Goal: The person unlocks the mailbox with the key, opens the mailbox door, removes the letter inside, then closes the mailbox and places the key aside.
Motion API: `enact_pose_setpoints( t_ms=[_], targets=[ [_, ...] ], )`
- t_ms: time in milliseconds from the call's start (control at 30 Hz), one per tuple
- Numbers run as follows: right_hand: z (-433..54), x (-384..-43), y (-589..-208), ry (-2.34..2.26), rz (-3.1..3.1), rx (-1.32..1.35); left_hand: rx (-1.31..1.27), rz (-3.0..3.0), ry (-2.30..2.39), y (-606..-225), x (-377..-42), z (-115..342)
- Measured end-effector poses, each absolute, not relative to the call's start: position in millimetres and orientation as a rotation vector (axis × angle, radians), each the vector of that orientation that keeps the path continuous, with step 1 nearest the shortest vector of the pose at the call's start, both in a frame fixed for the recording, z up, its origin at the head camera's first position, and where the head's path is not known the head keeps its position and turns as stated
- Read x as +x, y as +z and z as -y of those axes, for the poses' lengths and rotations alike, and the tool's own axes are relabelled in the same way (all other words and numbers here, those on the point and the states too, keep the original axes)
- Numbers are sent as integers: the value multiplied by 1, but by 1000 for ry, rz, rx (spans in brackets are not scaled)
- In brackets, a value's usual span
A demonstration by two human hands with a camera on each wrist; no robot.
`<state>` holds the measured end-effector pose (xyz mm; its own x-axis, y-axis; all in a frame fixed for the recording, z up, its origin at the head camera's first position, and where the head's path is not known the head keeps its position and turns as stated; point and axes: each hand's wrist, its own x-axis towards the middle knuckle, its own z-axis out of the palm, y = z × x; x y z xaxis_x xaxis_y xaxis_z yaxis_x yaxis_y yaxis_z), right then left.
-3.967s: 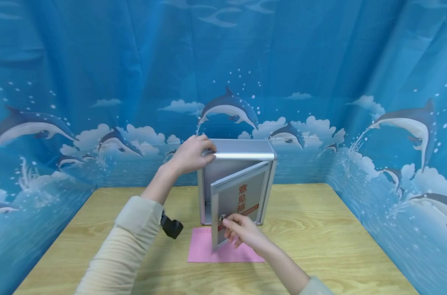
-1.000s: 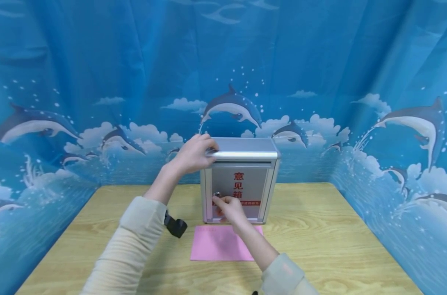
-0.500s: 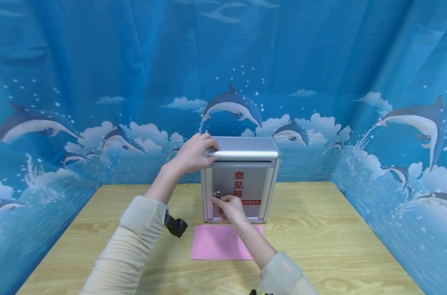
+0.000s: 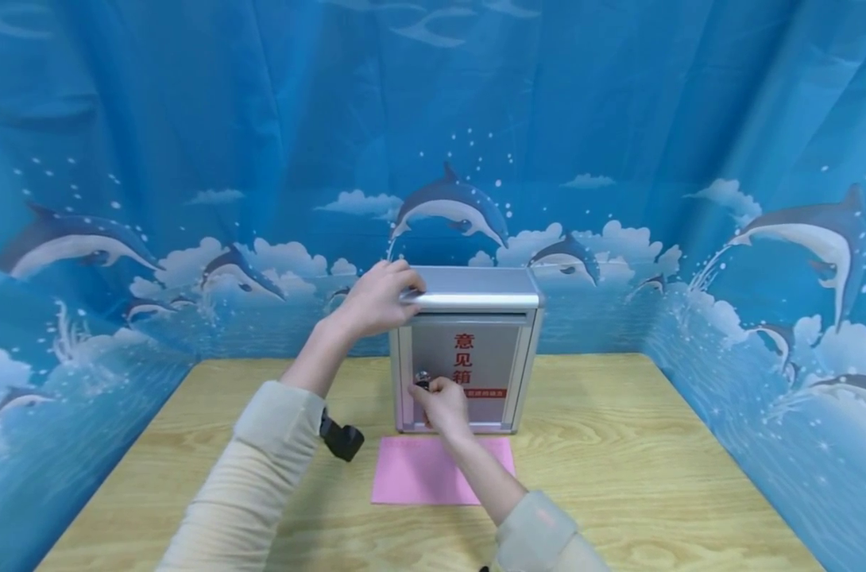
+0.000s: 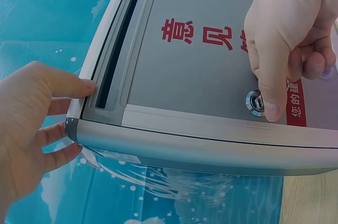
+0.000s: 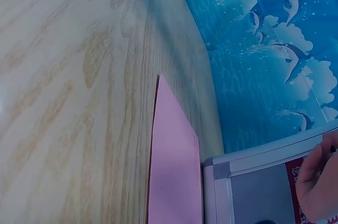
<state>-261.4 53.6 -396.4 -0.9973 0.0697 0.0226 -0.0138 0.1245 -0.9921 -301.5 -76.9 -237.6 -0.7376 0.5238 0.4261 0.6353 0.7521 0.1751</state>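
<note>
A silver metal suggestion box [image 4: 476, 282] with red lettering stands upright on the table, its front door [image 4: 433, 342] closed flush. My left hand [image 4: 383, 298] grips its top left corner; the left wrist view shows the thumb at the front edge by the slot and the other fingers round the side. My right hand [image 4: 445, 405] pinches a small dark-headed key [image 4: 423, 385] at the round lock [image 5: 255, 102] on the door's left side. Thumb and fingers hide most of the key. In the right wrist view, only part of the right hand [image 6: 319, 182] shows at the edge.
A pink sheet [image 4: 426, 477] lies on the wood-grain table [image 4: 619, 477] just in front of the box. A black strap piece [image 4: 342, 439] sticks out by the left wrist. A blue dolphin curtain [image 4: 261, 159] closes in the back and sides.
Four seconds ago the door stood ajar; it has swung closed, with my right hand following it back. Over the last second my right hand has turned slightly at the lock. My left hand stays put.
</note>
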Motion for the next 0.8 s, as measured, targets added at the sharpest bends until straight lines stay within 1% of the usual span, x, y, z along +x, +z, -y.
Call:
enact_pose_setpoints(
  t_ms=[233, 633, 800],
  targets=[
    [-51, -259, -402, 1866, 2358, -36, -901, 2605, -442, -237, -299, 78],
    [-51, -261, -401, 1989, 2303, -87, -902, 2635, -410, -233, -298, 77],
    [-50, -261, -400, 1962, 2304, -93, -893, 2641, -411, -233, -299, 77]
  ],
)
